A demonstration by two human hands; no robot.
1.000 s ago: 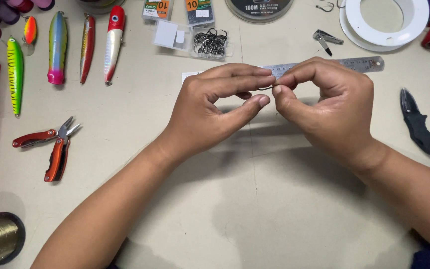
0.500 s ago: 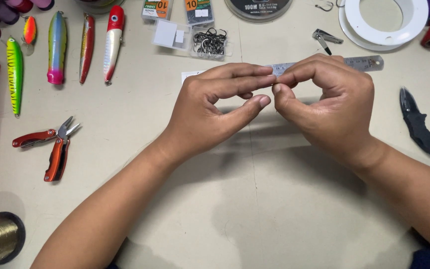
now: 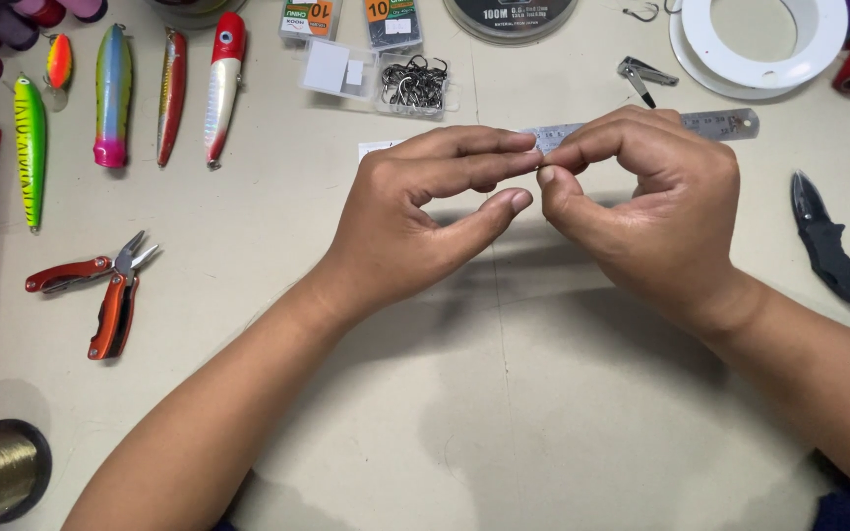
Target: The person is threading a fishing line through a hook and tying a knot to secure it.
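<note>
Currently, something tiny (too small to identify) is being pinched between both hands, left and right, mid-bench; tension is best kept steady.

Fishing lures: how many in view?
5, all top left on the table: green striped lure, small orange lure, blue-pink lure, slim red lure, red-headed white lure. Others may lie off-frame.
</note>
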